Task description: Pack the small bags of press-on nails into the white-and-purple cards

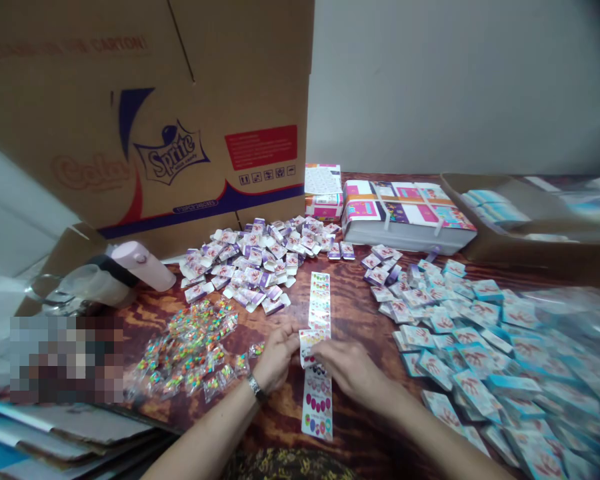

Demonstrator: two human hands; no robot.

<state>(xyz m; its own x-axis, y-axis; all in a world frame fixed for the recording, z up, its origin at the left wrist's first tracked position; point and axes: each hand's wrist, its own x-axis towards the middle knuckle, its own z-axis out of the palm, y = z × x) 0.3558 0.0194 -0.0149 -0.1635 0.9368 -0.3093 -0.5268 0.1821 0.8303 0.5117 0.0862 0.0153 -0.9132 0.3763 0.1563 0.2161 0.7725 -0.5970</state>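
A long white strip of colourful nail stickers [319, 407] lies lengthwise on the table in front of me. Above its middle, my left hand [274, 360] pinches the left edge of a small sticker sheet [307, 339]. The fingers of my right hand [353, 373] are closed at that sheet's right side, touching it; their tips partly cover it. Whether the sheet is joined to the strip is hard to see. Left of my left hand are clear packets of bright multicoloured pieces [195, 347]. Small white and purple boxes [253, 263] are heaped beyond the strip.
A large Sprite carton [220, 80] rises at the back left. Blue and white boxes [475, 360] cover the right side. Behind are a strapped bundle [405, 213] and an open carton [540, 250]. A pink bottle [143, 265] and flattened cardboard [65, 433] are at left.
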